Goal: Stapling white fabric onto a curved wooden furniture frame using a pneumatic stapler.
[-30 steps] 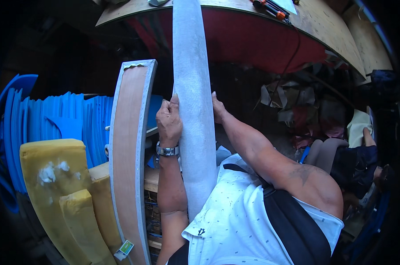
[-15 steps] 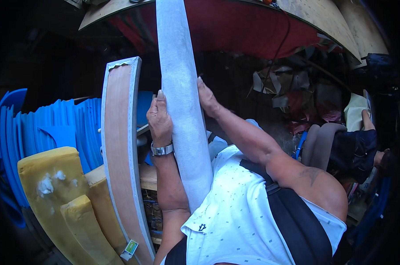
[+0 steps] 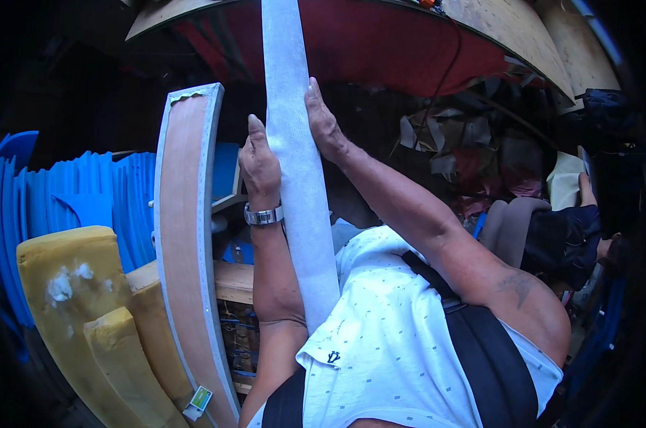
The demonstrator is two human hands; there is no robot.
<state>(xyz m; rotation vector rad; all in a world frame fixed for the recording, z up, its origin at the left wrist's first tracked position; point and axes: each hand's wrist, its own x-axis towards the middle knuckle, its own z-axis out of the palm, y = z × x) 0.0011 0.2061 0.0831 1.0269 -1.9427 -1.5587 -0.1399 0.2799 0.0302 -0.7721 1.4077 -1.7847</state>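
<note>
A long upholstered panel [image 3: 300, 178], covered in light grey fabric, stretches from against my shirt to the top of the view. My left hand [image 3: 261, 167], with a metal watch on its wrist, holds the panel's left edge, thumb pointing up and fingers partly hidden behind. On the opposite edge my right hand [image 3: 324, 127] is pressed a little farther along, its fingers mostly out of sight. Left of my left arm leans a second long panel [image 3: 184, 164], its bare wooden back showing with grey fabric fastened round the border.
Blue foam sheets [image 3: 73, 192] stand packed at the left, behind yellow foam pieces [image 3: 73, 285]. A small matchbox-like box [image 3: 199, 401] rests on the leaning panel's lower end. A wooden tabletop [image 3: 508, 36] spans the far side. Another person [image 3: 562, 239] is at the right, near scattered fabric scraps [image 3: 444, 135].
Both hands have moved farther away along the grey panel, still at its two edges. The panel shows narrower, turned slightly. The surroundings have shifted a little to the left in view.
</note>
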